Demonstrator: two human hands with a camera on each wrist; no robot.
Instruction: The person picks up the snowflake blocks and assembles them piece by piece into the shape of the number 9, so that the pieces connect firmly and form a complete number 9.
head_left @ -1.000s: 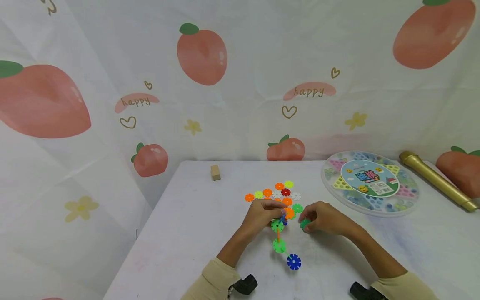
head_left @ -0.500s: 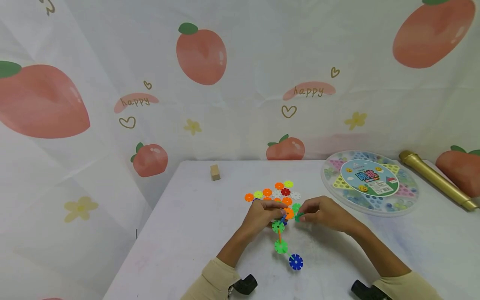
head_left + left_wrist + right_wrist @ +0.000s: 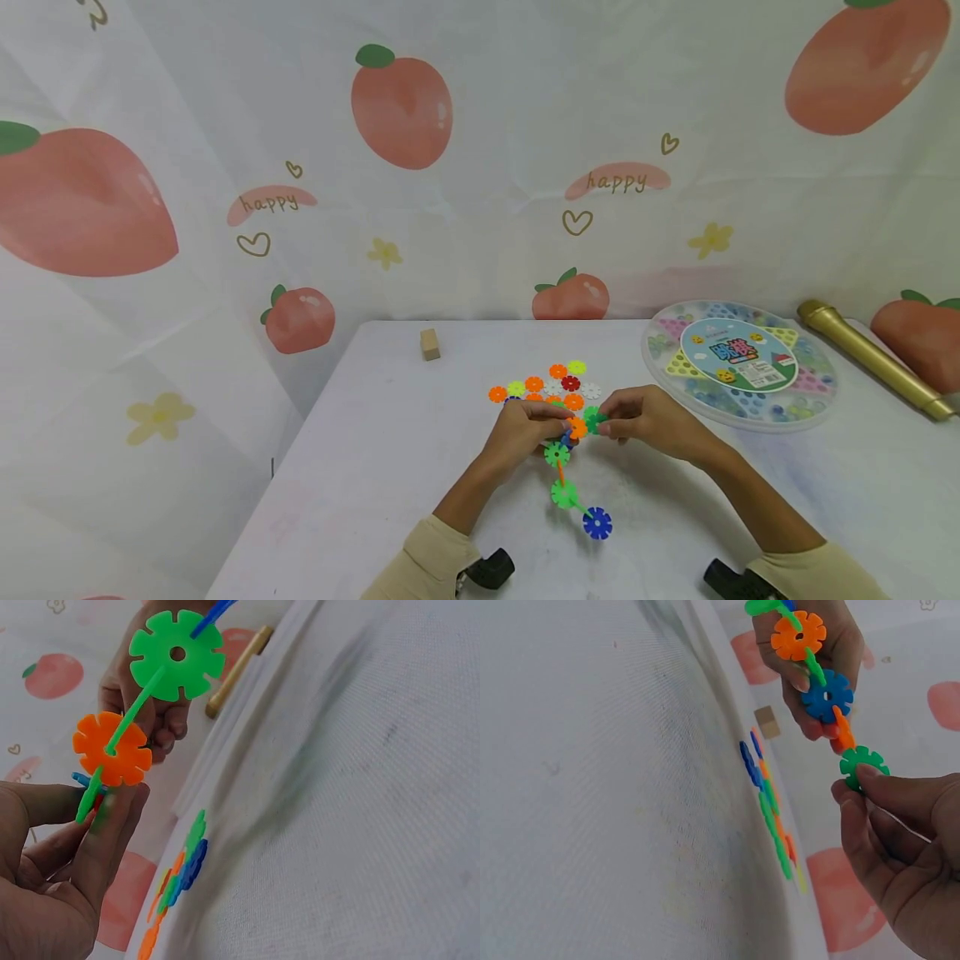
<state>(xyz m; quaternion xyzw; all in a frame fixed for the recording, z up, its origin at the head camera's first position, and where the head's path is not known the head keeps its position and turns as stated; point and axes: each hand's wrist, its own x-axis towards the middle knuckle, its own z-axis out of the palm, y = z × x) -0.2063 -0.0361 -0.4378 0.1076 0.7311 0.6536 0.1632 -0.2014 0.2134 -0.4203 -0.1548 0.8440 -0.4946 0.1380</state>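
Observation:
My left hand (image 3: 521,429) pinches a chain of notched plastic snowflake discs at a blue disc (image 3: 829,696). The chain hangs towards me: a green disc (image 3: 557,454), another green disc (image 3: 564,494) and a dark blue disc (image 3: 597,523) at its low end. An orange disc (image 3: 844,732), nearly edge-on, sticks out from the blue one. Between thumb and fingertips my right hand (image 3: 656,425) pinches a darker green disc (image 3: 864,763), its edge right at that orange disc. In the left wrist view an orange disc (image 3: 112,750) sits beside the left fingertips.
Loose snowflake discs (image 3: 571,383) lie on the white table (image 3: 352,467) beyond my hands. A wooden block (image 3: 430,344) stands back left. A round clear game box (image 3: 813,408) and a gold microphone (image 3: 873,362) lie at the right. A printed cloth hangs behind.
My right hand has moved left and away from me, bringing the darker green disc up to the orange disc. The chain's hanging end has swung slightly right; the left hand has stayed in place.

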